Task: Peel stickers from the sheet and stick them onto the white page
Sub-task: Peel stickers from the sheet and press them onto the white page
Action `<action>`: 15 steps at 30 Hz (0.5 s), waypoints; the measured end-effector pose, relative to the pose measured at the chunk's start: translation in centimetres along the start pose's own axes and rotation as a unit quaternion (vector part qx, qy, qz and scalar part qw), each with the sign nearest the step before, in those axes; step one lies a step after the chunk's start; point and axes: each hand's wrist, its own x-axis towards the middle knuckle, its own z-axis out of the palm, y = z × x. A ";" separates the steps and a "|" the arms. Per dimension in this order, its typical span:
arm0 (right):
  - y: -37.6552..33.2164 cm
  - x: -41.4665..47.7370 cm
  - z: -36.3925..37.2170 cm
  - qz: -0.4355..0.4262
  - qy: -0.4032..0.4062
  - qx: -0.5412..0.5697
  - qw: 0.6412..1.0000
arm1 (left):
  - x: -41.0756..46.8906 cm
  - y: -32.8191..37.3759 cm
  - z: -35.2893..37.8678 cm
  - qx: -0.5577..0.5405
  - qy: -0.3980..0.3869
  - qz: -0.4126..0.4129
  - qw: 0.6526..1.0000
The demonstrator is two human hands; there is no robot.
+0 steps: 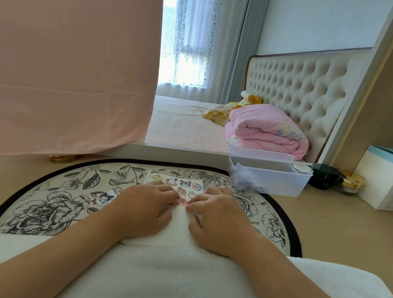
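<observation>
Your left hand (148, 205) and right hand (216, 216) both pinched a small pink sticker (182, 200) in their grip, at the far edge of the white page (178, 224), hiding most of it. Beyond them, the sticker sheet (181, 183) lay partly covered on the floral mat (58, 205).

Left hand (148, 205): palm down, curled fingertips pinching pink sticker (182, 200)
Right hand (216, 217): palm down, pinching it too
Forearms (56, 255): bare, angled inward

pink sticker (182, 200) half behind fingers (169, 193)
</observation>
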 end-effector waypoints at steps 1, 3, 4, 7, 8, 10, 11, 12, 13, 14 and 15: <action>0.0 0.0 0.0 0.001 0.003 -0.005 1.000 | 0.0 0.1 -0.1 -0.001 0.005 -0.005 1.000; -0.1 0.0 0.2 -0.005 0.000 -0.013 1.000 | -0.1 0.1 -0.1 -0.008 0.011 -0.010 1.000; -0.2 0.0 0.3 -0.008 -0.007 -0.010 1.000 | -0.1 0.0 0.0 -0.007 0.008 -0.010 1.000; -0.3 0.2 0.3 -0.004 -0.046 -0.007 0.999 | 0.1 -0.5 0.5 0.029 -0.025 -0.003 0.999; -0.3 0.3 0.4 -0.001 -0.054 -0.010 0.998 | 0.2 -0.5 0.6 0.042 -0.039 -0.005 0.998; -0.2 0.3 0.3 0.004 -0.053 -0.013 0.999 | 0.4 -0.5 0.6 0.060 -0.061 -0.012 0.996; -0.1 0.2 0.2 0.006 -0.047 -0.012 0.999 | 0.4 -0.5 0.5 0.064 -0.065 -0.013 0.996; -0.1 0.1 0.2 0.009 -0.044 -0.011 0.999 | 0.4 -0.3 0.5 0.065 -0.063 -0.012 0.996; 0.0 0.0 0.2 0.013 -0.042 -0.011 0.999 | 0.3 -0.3 0.4 0.063 -0.056 -0.012 0.996; 0.2 0.0 0.2 0.018 -0.041 -0.012 0.999 | 0.2 -0.2 0.3 0.058 -0.044 -0.014 0.997; 0.3 0.0 0.3 0.023 -0.041 -0.012 0.999 | 0.2 -0.1 0.3 0.050 -0.029 -0.016 0.998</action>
